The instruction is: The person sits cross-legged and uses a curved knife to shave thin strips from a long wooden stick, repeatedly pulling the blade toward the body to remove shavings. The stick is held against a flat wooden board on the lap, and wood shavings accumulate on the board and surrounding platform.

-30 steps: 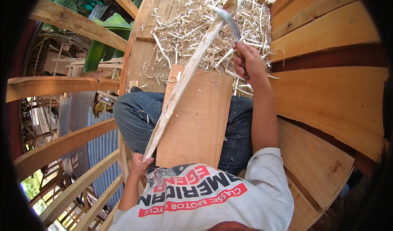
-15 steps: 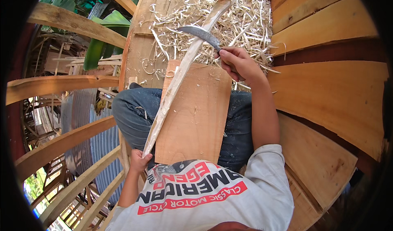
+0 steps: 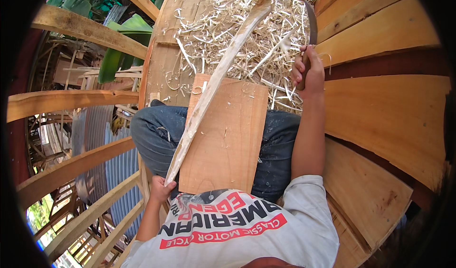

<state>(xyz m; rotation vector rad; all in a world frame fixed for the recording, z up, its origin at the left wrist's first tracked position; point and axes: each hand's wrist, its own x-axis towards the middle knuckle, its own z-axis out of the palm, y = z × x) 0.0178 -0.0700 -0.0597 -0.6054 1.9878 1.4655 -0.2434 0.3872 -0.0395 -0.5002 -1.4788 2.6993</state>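
My left hand (image 3: 162, 189) is closed round the near end of a long, pale, whittled wooden pole (image 3: 213, 83). The pole slants away to the far right across a flat wooden board (image 3: 225, 135) that lies on my lap. My right hand (image 3: 311, 73) grips the brown handle of a curved knife (image 3: 311, 23), raised to the right of the pole and apart from it. Its dark blade points away from me, close to the plank wall. Some bark-brown patches show toward the pole's far end.
Curly wood shavings (image 3: 228, 44) cover much of the plank floor (image 3: 166, 71) ahead. A plank wall (image 3: 380, 116) rises close on my right. Wooden railing slats (image 3: 76, 97) stand along the left, with corrugated sheets (image 3: 121, 158) and a green leaf (image 3: 135, 28) beyond them.
My right hand has swung the knife off the pole to the right, and its blade has turned to point away from me. My left hand keeps its hold on the pole's near end.
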